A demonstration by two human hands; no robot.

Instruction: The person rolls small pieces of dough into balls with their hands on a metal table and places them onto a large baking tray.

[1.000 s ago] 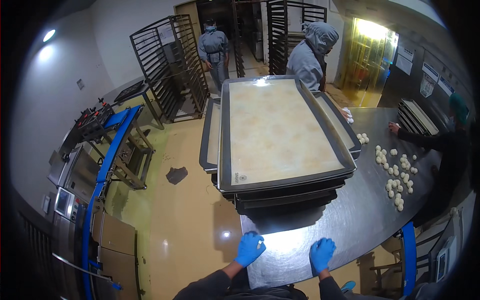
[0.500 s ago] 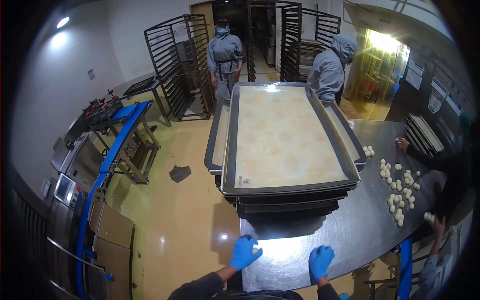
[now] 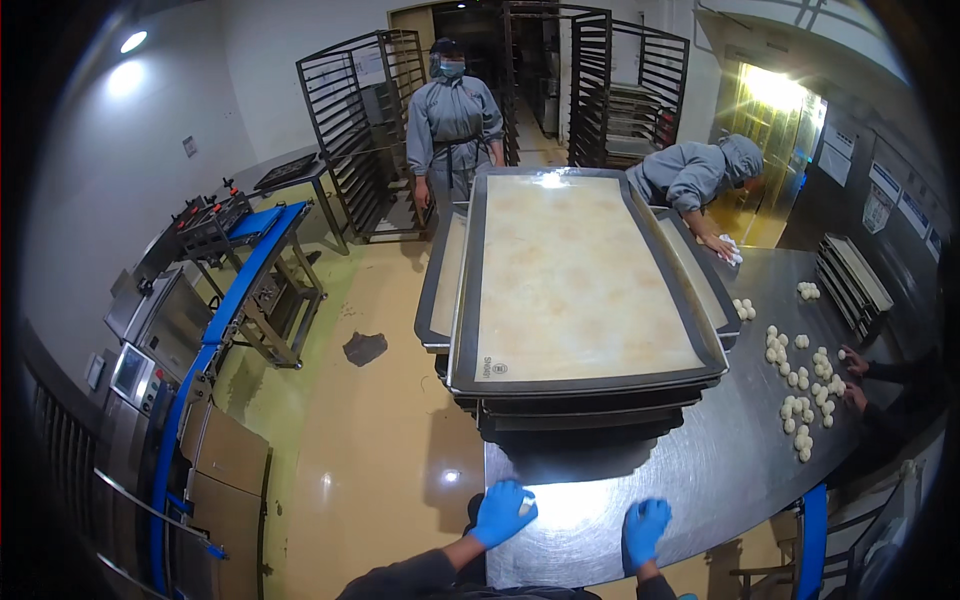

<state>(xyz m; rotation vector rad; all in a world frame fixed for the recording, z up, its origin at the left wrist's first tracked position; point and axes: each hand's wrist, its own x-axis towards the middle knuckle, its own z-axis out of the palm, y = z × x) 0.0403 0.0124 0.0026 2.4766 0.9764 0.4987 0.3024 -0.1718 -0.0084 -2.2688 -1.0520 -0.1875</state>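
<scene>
My left hand (image 3: pixel 503 515), in a blue glove, curls over the near left edge of the steel table (image 3: pixel 590 520). A small pale dough ball (image 3: pixel 527 507) shows at its thumb side, partly covered by the fingers. My right hand (image 3: pixel 645 530), gloved in blue as well, rests on the table to the right with its fingers bent inward. Whatever may be under those fingers is hidden. Just beyond both hands rises a tall stack of dark-rimmed baking trays, topped by a pale baking mat (image 3: pixel 580 280).
Several dough balls (image 3: pixel 800 405) lie in clusters on the table's right side, by a co-worker's hands (image 3: pixel 855 380). Another person wipes the far end with a white cloth (image 3: pixel 732 252). A person (image 3: pixel 455 125) stands behind the trays. A blue conveyor (image 3: pixel 240 285) runs along the left.
My hands stay nearly in place. The far-right person has bent over the table with the cloth. The co-worker at right has brought both hands to the dough balls. The standing person has come closer.
</scene>
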